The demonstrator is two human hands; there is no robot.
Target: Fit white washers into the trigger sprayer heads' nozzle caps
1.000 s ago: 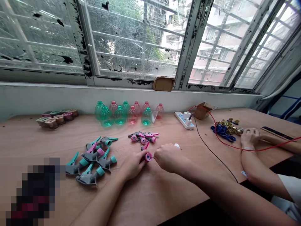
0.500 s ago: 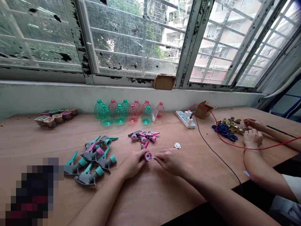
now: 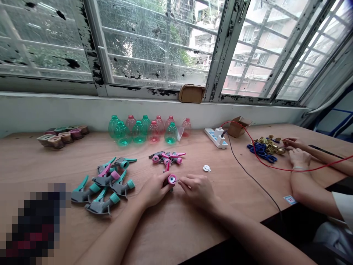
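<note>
My left hand (image 3: 152, 189) is closed round a grey spray trigger head with a pink collar (image 3: 171, 179), held just above the wooden table (image 3: 176, 228). My right hand (image 3: 197, 188) pinches something small at the open end of that collar; I cannot make out what. A small white disc (image 3: 206, 168) lies on the table just beyond my right hand. Behind my hands lies a small pile of pink trigger heads (image 3: 167, 157). To the left is a larger pile of teal and pink trigger heads (image 3: 106, 184).
Green and pink small bottles (image 3: 143, 130) stand in a cluster by the wall. Small pots (image 3: 62, 134) sit far left. A power strip (image 3: 216, 138) with black and red cables lies right of centre. Another person's hands (image 3: 298, 154) work at blue rings and brass parts (image 3: 266, 149).
My right hand drew back a little toward me, uncovering the white disc. The other person's hands shifted near the brass parts. The camera tilted slightly.
</note>
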